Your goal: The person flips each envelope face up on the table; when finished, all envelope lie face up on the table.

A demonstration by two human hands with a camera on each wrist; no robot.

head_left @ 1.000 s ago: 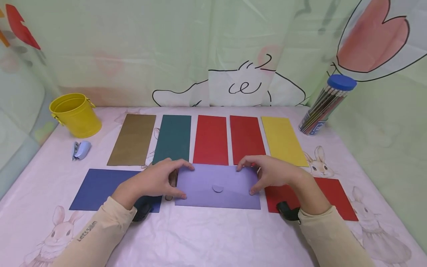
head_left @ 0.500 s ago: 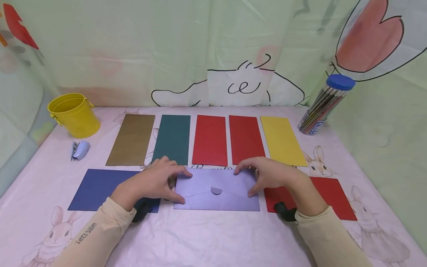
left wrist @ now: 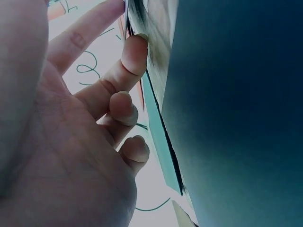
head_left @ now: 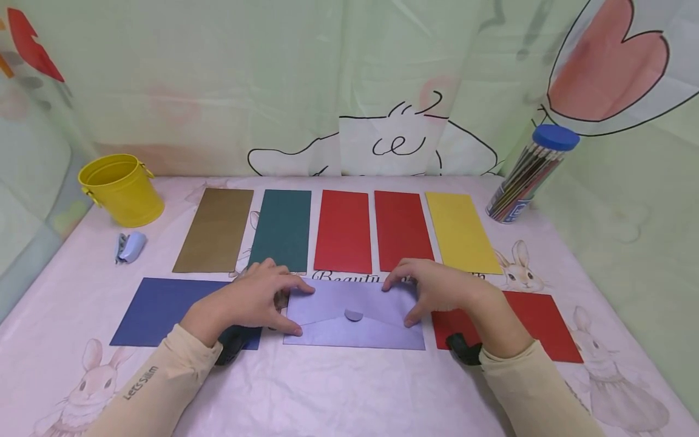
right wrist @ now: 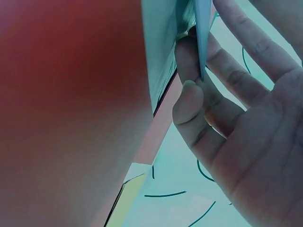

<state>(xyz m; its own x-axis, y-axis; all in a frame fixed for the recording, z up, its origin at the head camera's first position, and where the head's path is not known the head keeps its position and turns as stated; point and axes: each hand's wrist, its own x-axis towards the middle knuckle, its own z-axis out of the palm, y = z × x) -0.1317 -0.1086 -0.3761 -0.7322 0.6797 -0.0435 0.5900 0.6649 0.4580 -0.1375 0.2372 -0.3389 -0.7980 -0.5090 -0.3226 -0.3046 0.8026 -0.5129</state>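
A lavender envelope (head_left: 338,300) with a small half-round tab at its middle lies crosswise between both hands in the head view. My left hand (head_left: 256,297) holds its left end, thumb near the front corner and index finger near the back corner. At the opposite end my right hand (head_left: 442,288) grips it the same way. In the right wrist view the envelope's thin edge (right wrist: 202,42) runs between the fingers, with some fingertips under it. A blue envelope (head_left: 164,309) lies beneath the left wrist, and a red envelope (head_left: 540,325) beneath the right one.
Behind the hands lie a brown envelope (head_left: 215,230), a green envelope (head_left: 283,227), two red ones and a yellow envelope (head_left: 463,230) in a row. A yellow bucket (head_left: 122,194) and a stapler (head_left: 131,247) stand left. A blue-capped pencil tub (head_left: 526,176) stands back right.
The lavender envelope has come slightly toward the person with both hands, baring printed lettering on the cloth behind it. Its flap creases show more plainly. Both hands keep their hold.
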